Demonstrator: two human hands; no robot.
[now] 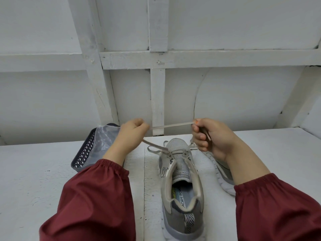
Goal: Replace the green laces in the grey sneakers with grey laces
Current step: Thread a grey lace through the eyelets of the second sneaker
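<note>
- 2 hands are raised over the white table [43, 174]: the left hand [133, 132] is closed, pinching the grey lace [172, 126]; the right hand [208, 138] is curled round its other end.
- Lace is taut between them and drops to the front eyelets of the grey sneaker [181, 173], upright, heel nearest.
- 1 second sneaker [224, 172] lies partly hidden behind the right forearm.
- 1 dark basket [85, 153] sits behind the left wrist.

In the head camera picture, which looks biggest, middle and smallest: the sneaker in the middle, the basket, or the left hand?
1. The sneaker looks biggest, but it is also nearest the camera.
2. The basket comes next. A sleeve hides part of it, so this is less sure.
3. The left hand looks smallest. It pinches the lace.
</note>
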